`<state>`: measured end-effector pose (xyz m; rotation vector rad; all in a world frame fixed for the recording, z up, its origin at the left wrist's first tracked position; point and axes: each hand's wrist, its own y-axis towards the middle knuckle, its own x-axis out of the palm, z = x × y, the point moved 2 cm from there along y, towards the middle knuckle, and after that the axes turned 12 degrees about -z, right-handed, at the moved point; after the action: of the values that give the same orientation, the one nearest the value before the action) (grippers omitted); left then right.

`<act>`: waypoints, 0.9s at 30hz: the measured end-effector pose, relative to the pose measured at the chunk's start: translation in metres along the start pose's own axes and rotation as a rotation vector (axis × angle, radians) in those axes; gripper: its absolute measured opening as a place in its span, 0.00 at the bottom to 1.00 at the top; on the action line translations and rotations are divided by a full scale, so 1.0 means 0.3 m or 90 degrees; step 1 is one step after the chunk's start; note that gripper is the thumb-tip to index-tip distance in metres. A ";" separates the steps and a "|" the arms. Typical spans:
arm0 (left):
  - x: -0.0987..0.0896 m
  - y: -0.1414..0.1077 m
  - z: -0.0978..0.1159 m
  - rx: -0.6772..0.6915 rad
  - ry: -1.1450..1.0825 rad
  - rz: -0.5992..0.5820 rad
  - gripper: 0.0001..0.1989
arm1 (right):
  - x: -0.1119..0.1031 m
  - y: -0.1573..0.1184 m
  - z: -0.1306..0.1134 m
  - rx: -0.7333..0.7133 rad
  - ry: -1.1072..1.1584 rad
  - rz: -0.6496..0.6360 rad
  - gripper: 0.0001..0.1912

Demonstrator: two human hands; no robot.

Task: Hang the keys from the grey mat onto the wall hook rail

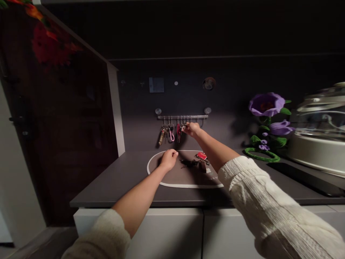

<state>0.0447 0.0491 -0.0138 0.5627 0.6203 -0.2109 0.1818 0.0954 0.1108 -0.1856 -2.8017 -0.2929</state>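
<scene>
A clear hook rail (183,117) is fixed to the dark wall, and several keys hang from it. Among them are a brown key tag (161,136), a pink loop (171,135) and a red key holder (178,132). My right hand (192,128) is at the rail, its fingers pinched on keys (184,127) just right of the red holder. Lower and to the left, my left hand (169,159) hovers over the oval mat (172,180), fingers curled together; nothing shows clearly in them. Dark keys (191,163) and a red tag (201,155) lie on the mat.
Purple flowers (266,104) with a green ring base stand at the right, beside a white container with a clear lid (318,144). A black flat object (307,178) lies near the counter's right front. At the left is a dark door (67,126).
</scene>
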 end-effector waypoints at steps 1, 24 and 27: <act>-0.001 0.000 0.001 -0.001 0.000 0.000 0.09 | -0.001 -0.001 0.002 0.002 -0.001 0.000 0.08; 0.001 0.004 -0.005 -0.010 0.003 0.005 0.08 | -0.027 0.022 0.069 0.003 -0.041 -0.004 0.08; 0.001 0.004 -0.006 -0.009 0.002 0.007 0.08 | -0.028 0.019 0.077 0.003 -0.040 -0.023 0.08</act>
<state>0.0445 0.0512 -0.0146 0.5519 0.6217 -0.1955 0.1836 0.1054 0.0877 -0.1450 -2.8699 -0.2947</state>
